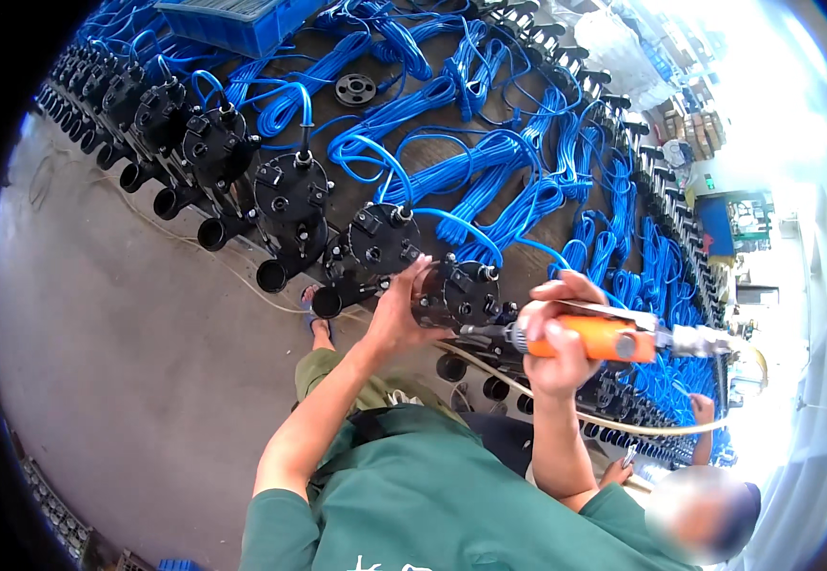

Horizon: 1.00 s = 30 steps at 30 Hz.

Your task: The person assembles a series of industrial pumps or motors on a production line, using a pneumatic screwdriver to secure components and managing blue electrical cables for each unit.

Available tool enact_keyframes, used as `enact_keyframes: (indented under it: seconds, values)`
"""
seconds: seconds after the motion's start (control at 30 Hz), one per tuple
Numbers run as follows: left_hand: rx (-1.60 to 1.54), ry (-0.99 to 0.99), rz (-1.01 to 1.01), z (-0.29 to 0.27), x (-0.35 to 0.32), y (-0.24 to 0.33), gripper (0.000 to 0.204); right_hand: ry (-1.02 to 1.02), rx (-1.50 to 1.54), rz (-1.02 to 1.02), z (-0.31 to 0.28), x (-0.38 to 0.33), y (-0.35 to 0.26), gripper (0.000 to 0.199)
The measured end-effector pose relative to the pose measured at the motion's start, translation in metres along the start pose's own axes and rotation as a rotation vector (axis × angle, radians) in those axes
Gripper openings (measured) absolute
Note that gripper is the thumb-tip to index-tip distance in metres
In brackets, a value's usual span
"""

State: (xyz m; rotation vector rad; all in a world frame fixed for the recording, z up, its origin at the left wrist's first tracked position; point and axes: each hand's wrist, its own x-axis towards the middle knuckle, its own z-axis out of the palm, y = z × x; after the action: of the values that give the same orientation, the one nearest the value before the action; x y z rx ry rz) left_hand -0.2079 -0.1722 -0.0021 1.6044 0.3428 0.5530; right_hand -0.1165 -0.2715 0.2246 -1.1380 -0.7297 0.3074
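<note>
My right hand (561,333) is wrapped around an orange air screwdriver (599,339) with a metal lever along its body. Its dark bit end points left, at the lower edge of a black round pump-like housing (470,293); whether it touches a screw I cannot tell. My left hand (402,309) grips the left side of that same housing, its fingers curled over the rim. A blue cable rises from the housing's top fitting. Just to the left stands a second black housing (385,238) of the same kind, with a blue cable too.
More black housings (218,145) line the bench edge. Coiled blue cables (499,152) cover the bench, with a blue crate (232,24) and a black disc (355,89) among them. A pale hose (623,425) runs below my right hand. Another person (704,514) works at the lower right.
</note>
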Motion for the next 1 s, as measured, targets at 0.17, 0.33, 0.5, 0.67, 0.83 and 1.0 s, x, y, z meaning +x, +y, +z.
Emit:
enact_keyframes:
  seconds: [0.17,0.33,0.5,0.67,0.83,1.0]
  values:
    - [-0.013,-0.032,0.053,-0.004,0.005,-0.005,0.126,-0.051,-0.099,-0.16,0.025,0.047,0.025,0.038]
    - [-0.031,-0.089,0.009,-0.007,0.007,-0.005,0.124,-0.111,-0.288,0.019,0.017,0.052,0.074,0.035]
    - [-0.028,-0.078,-0.003,-0.007,0.006,-0.003,0.121,-0.096,-0.259,0.051,0.011,0.058,0.082,0.03]
    - [-0.075,0.018,0.138,-0.002,0.006,-0.016,0.119,-0.082,-0.212,0.05,0.028,0.053,0.063,0.044]
    - [0.055,0.077,0.143,0.003,-0.004,-0.016,0.117,-0.241,-0.131,0.085,0.037,0.013,0.047,0.037]
    - [0.223,0.148,0.109,0.018,-0.017,-0.03,0.105,-0.138,-0.082,0.13,0.035,-0.004,0.058,0.025]
